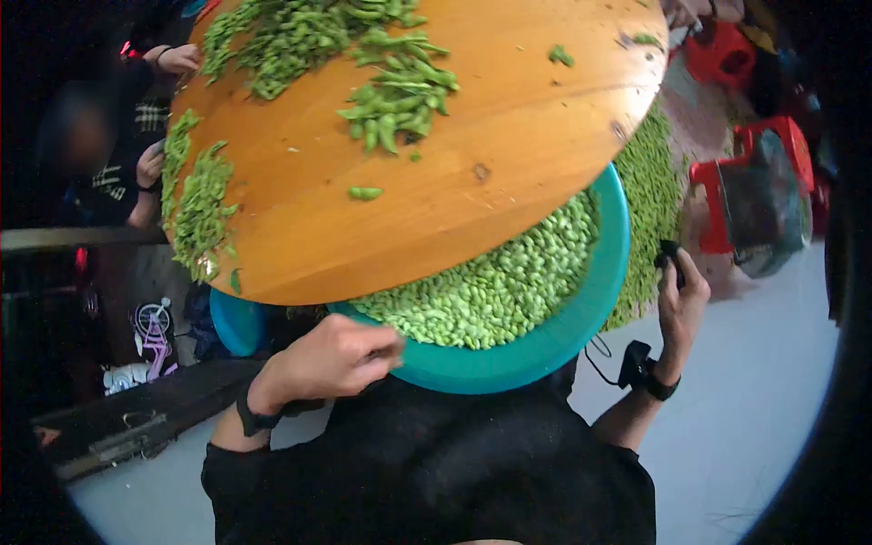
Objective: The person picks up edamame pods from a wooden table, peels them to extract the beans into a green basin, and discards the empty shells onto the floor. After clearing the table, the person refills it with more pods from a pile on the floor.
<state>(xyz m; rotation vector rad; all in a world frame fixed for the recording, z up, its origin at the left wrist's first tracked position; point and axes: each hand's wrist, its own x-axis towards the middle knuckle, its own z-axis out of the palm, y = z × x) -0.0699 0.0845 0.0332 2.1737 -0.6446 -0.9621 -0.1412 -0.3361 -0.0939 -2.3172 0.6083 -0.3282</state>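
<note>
My left hand [331, 359] is closed, its thumb and fingers pressed together by the near left rim of a teal basin [509, 368]. Whatever might be between those fingers is hidden. Shelled green soybeans [481, 300] fill the basin, which sits partly under the round table's edge. Off to the right of the basin, my right hand [683, 304] is raised with its fingers around a small black device [670, 258]. Above the basin, a wooden tabletop [318, 232] carries a pile of edamame pods [400, 95] and a single pod [365, 193].
More pods [291, 45] and a heap of green scraps [202, 213] lie on the table. A layer of green pods or husks [649, 200] covers the floor. Red stools [713, 195] stand right. A co-worker's hand [150, 165] is at the left edge; a blue tub [238, 322] sits below.
</note>
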